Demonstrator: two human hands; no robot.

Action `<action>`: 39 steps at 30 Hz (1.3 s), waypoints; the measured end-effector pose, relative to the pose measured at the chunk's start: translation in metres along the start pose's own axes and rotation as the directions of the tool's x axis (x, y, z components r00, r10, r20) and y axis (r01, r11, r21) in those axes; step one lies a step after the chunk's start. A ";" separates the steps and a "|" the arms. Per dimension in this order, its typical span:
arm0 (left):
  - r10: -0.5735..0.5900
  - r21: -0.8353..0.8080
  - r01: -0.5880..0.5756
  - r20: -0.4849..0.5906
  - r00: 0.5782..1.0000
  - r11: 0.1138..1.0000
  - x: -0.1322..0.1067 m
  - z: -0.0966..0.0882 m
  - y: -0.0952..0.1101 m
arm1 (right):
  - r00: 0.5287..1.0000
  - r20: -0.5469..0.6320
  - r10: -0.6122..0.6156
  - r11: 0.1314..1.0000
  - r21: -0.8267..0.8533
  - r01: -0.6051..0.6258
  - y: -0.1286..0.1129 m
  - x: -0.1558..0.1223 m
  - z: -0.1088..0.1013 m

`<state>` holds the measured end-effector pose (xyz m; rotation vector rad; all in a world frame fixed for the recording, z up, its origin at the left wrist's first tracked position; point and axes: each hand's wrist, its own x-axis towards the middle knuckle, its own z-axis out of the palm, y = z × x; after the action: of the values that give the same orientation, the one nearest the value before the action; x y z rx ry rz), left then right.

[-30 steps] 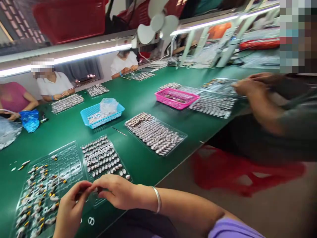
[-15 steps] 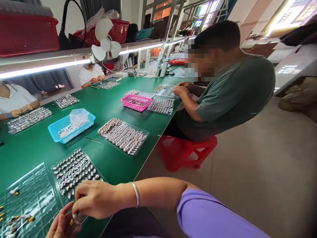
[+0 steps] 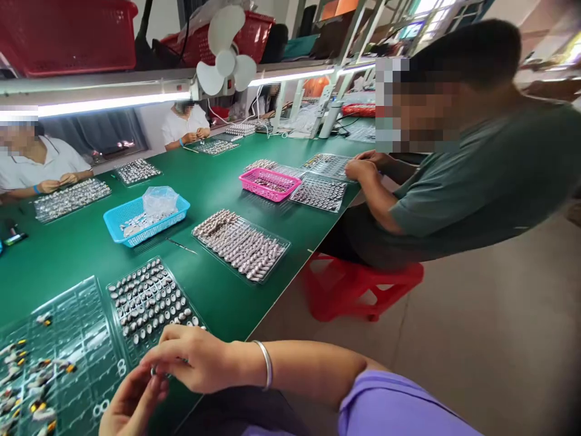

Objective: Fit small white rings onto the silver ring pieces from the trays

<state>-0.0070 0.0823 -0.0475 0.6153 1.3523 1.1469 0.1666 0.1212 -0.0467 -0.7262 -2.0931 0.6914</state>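
My right hand, with a silver bangle at the wrist, is pinched shut on a tiny metal part at the near table edge. My left hand sits just below it, fingers curled toward the same part, fingertips touching. Both hover over the near corner of a clear tray of small silver parts. To its left lies a clear tray with yellow-tipped parts scattered in its cells.
A long green table carries a blue basket with a plastic bag, a tray of silvery pieces, a pink basket and tweezers. A person in a green shirt sits on a red stool to the right; others work across.
The view swung right, then slightly back left. My hands stayed together at the near table edge, still pinching the small part.
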 end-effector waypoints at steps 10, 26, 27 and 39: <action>0.165 0.138 -0.179 0.108 0.980 0.974 -0.025 0.004 -0.002 | 0.974 -0.070 0.216 0.897 0.409 -0.169 -0.012 -0.019 -0.003; 0.613 0.652 -0.555 0.170 0.772 0.517 -0.037 0.007 -0.014 | 0.984 -0.178 0.007 1.000 -0.017 -0.010 -0.017 -0.025 0.006; 0.617 0.654 -0.558 0.174 0.768 0.510 -0.038 0.007 -0.014 | 0.985 -0.169 0.023 1.000 0.013 -0.021 -0.017 -0.024 0.005; 0.490 0.594 -0.492 0.181 0.852 0.637 -0.039 0.012 -0.009 | 0.946 -0.024 0.322 0.904 0.305 -0.300 -0.019 -0.015 -0.013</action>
<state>0.0134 0.0475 -0.0362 1.5601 1.6204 1.0937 0.1806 0.1005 -0.0344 -0.9071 -1.7669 1.1136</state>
